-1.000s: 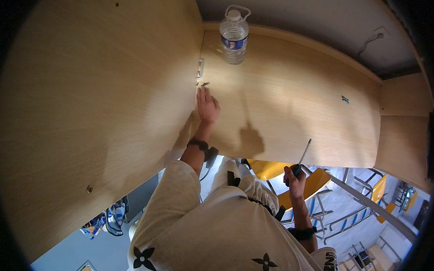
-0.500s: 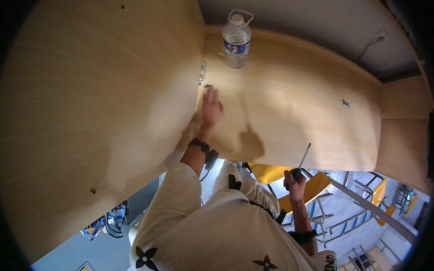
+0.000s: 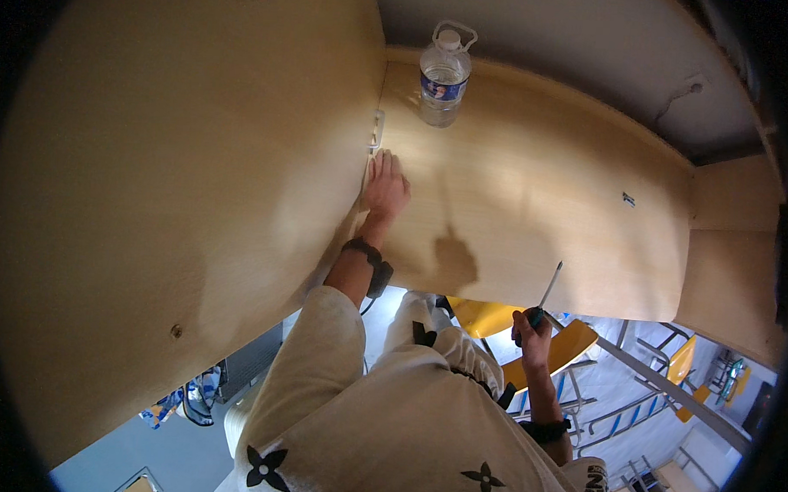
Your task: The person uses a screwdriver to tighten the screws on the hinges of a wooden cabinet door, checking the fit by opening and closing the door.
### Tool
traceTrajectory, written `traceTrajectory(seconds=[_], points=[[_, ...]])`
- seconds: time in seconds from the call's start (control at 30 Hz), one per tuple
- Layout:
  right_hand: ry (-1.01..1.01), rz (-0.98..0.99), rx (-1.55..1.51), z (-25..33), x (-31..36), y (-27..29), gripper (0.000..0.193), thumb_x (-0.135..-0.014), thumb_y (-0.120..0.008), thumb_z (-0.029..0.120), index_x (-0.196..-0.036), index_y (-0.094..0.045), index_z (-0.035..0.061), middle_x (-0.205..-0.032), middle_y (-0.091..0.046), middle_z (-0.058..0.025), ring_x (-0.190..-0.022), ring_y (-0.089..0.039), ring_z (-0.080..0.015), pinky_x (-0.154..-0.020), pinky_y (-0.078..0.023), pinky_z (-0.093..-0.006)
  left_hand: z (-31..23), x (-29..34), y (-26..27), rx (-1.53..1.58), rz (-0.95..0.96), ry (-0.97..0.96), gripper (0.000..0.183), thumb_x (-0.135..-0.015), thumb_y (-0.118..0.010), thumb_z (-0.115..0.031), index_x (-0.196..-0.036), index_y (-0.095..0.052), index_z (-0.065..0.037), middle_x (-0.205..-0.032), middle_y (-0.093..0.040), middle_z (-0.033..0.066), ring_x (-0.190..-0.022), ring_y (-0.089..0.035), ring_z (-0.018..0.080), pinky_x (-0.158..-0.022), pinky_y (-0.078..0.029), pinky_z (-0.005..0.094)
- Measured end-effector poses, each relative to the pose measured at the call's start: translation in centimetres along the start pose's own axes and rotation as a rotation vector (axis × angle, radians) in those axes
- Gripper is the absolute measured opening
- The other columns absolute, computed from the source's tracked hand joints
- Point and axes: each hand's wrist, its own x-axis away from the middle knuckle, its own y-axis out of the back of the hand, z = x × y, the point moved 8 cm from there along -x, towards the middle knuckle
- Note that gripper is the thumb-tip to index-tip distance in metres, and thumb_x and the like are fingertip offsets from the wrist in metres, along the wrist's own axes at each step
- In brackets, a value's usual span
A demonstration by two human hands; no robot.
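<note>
My right hand (image 3: pixel 534 339) is wrapped round the dark green handle of a screwdriver (image 3: pixel 550 286), its metal shaft pointing up and away above the front edge of the wooden desktop (image 3: pixel 535 190). At the desktop's left side my left hand (image 3: pixel 386 185) reaches to the corner by the upright wooden panel (image 3: pixel 180 169). Its fingers are bent and close together, just below a white bracket (image 3: pixel 378 128) on that panel. Whatever lies under the fingertips is hidden. Beyond them stands a clear plastic bottle (image 3: pixel 443 87) with a blue label and a white handle.
Small metal pieces (image 3: pixel 628 199) lie at the right of the desktop. A cable runs from a wall socket (image 3: pixel 695 87) at the back right. Below the front edge are yellow chairs (image 3: pixel 483 317) and metal frames. A side panel (image 3: pixel 730 275) closes the right end.
My left fingers have bent and drawn in toward the side panel, and the small metal piece seen at their tips is now hidden. The right hand keeps the screwdriver nearly still. The view has shifted slightly.
</note>
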Motion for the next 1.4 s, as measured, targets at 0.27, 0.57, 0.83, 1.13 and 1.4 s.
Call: traceTrajectory(seconds=[0.27,0.57,0.83,1.13,1.4], points=[[0.022,-0.018,-0.011,-0.4,0.4,0.0,0.021,-0.08,-0.061,0.014,-0.064,-0.05,0.0054,-0.049,-0.048,-0.0012,-0.041,-0.043,-0.0079,-0.039,-0.032,-0.0224,-0.1,0.7,0.4,-0.063,-0.095,0.025,0.058,-0.08,-0.046,-0.025,-0.127,-0.036,0.008,-0.138,-0.027,0.0211,-0.13,-0.022,0.032,-0.107,-0.015,0.0432],[0.025,-0.018,0.005,0.6,1.4,-0.7,0.02,-0.079,-0.06,0.013,-0.065,-0.049,0.0057,-0.05,-0.047,-0.0009,-0.041,-0.042,-0.0084,-0.039,-0.032,-0.0233,0.6,1.2,-0.2,-0.03,-0.056,0.177,0.061,-0.077,-0.05,-0.026,-0.126,-0.037,0.008,-0.136,-0.03,0.0222,-0.127,-0.027,0.0327,-0.106,-0.019,0.0434],[0.123,0.082,0.014,0.6,2.2,-0.5,0.023,-0.08,-0.06,0.015,-0.063,-0.048,0.0069,-0.049,-0.046,0.0002,-0.041,-0.041,-0.0076,-0.039,-0.03,-0.0232,-1.1,9.0,1.8,0.437,0.047,0.159,0.055,-0.084,-0.036,-0.03,-0.129,-0.036,0.002,-0.135,-0.035,0.0185,-0.124,-0.032,0.0313,-0.104,-0.023,0.0411],[0.192,0.486,-0.03,-4.0,2.4,-3.5,0.021,-0.079,-0.063,0.014,-0.068,-0.046,0.0081,-0.052,-0.045,-0.0003,-0.042,-0.043,-0.0098,-0.041,-0.035,-0.0239,1.0,40.8,3.7,0.199,0.163,0.418,0.041,-0.077,-0.053,-0.016,-0.115,-0.05,-0.002,-0.131,-0.038,0.0215,-0.119,-0.039,0.0361,-0.099,-0.033,0.0407],[0.083,0.65,-0.009,-7.7,6.6,-8.9,0.02,-0.079,-0.061,0.014,-0.065,-0.049,0.0061,-0.051,-0.044,-0.0004,-0.042,-0.044,-0.0109,-0.041,-0.036,-0.0251,-4.3,83.0,8.0,0.461,0.731,1.12,0.012,-0.074,-0.05,-0.009,-0.069,-0.06,-0.003,-0.074,-0.06,0.0175,-0.063,-0.06,0.029,-0.055,-0.047,0.0422]])
